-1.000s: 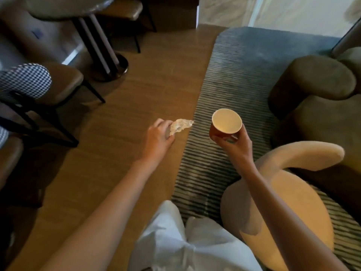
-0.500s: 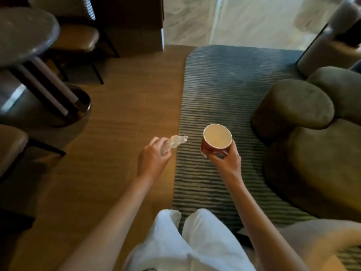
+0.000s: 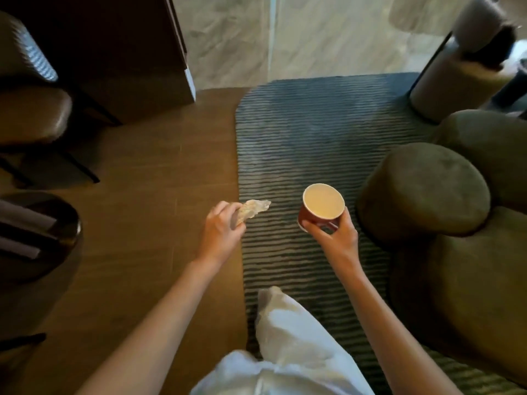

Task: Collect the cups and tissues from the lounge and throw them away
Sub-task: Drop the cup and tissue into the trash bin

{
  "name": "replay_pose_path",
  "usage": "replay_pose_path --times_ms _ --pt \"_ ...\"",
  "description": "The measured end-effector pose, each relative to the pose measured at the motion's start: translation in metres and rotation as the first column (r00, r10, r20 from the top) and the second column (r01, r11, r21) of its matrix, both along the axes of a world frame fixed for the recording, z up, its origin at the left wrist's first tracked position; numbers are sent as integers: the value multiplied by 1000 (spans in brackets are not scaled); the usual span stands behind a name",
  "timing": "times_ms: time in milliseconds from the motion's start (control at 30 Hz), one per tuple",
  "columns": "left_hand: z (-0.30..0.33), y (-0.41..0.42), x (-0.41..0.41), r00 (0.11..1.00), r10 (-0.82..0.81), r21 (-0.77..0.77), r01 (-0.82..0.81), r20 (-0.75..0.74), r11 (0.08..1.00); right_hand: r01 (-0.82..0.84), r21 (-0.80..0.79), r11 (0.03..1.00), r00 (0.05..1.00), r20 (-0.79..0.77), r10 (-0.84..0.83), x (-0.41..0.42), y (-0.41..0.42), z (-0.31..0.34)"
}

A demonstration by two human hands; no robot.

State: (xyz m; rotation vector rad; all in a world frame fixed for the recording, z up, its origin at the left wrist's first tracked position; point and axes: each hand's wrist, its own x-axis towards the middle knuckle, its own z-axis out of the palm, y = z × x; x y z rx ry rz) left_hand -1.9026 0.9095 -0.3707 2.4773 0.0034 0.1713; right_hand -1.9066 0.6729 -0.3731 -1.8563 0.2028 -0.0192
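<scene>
Over the last second the cream curved seat had dropped out of view and pale marble flooring had come in at twelve o'clock, so the load was judged to be in transit toward a bin not yet seen. The crumpled white paper tissue (image 3: 252, 210) was pinched in the left hand (image 3: 221, 232) at nine o'clock of the round red paper cup (image 3: 322, 206), held upright from below by the right hand (image 3: 335, 238). The grey ribbed rug (image 3: 299, 143) lay beneath, with plush olive round poufs (image 3: 425, 189) at three o'clock.

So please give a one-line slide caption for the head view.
Left hand grips a crumpled white tissue; right hand holds a red paper cup above the striped grey rug.
</scene>
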Motion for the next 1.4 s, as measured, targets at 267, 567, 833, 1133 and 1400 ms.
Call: replay_pose_path --times_ms 267,567,833,1133,1400 --pt "14 23 231 999 -9 34 8 38 999 -54 -14 998 998 13 54 229 13 4" --pt "8 22 533 980 -192 10 192 54 981 112 -30 993 990 92 -109 500 14 -1" --pt "5 -57 773 925 -380 43 379 13 924 284 -41 958 945 182 -272 678 -55 0" --pt "14 -218 1024 903 -429 32 429 6 903 369 -15 929 910 210 -357 914 -200 9" --pt "20 -334 1192 896 -443 24 443 -26 896 408 -20 913 902 165 -400 1086 -301 15"
